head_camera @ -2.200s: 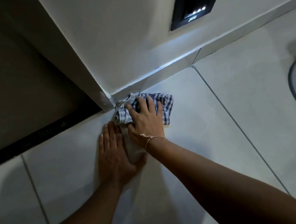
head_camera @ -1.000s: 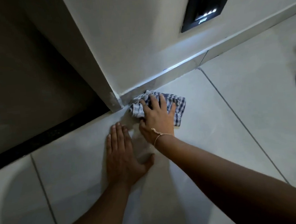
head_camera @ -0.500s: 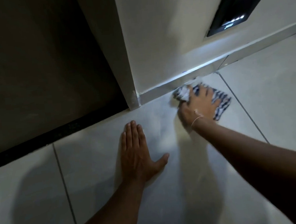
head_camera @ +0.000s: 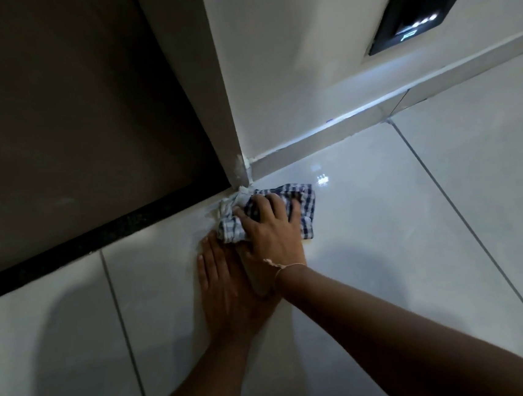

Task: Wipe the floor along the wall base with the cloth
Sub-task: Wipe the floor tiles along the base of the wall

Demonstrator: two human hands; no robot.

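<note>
A crumpled blue-and-white checked cloth point(head_camera: 305, 204) lies on the pale floor tile at the foot of the wall corner. My right hand point(head_camera: 269, 229), with a thin string bracelet on the wrist, presses down on the cloth and grips it; its fingers cover the cloth's middle. My left hand point(head_camera: 220, 281) lies flat on the tile just below the cloth, fingers together, its thumb side partly hidden under my right wrist. The grey skirting point(head_camera: 327, 135) along the wall base runs up to the right from the corner.
A white wall corner point(head_camera: 232, 111) rises above the cloth, with a dark recessed opening point(head_camera: 70, 120) and a black threshold strip point(head_camera: 98, 239) to its left. A black wall fitting with small lights point(head_camera: 417, 7) sits upper right. Grout lines cross the glossy tiles.
My right hand has slid the cloth back left along the skirting to the wall corner, ending beside my left hand, which stays flat on the tile. The view has shifted slightly.
</note>
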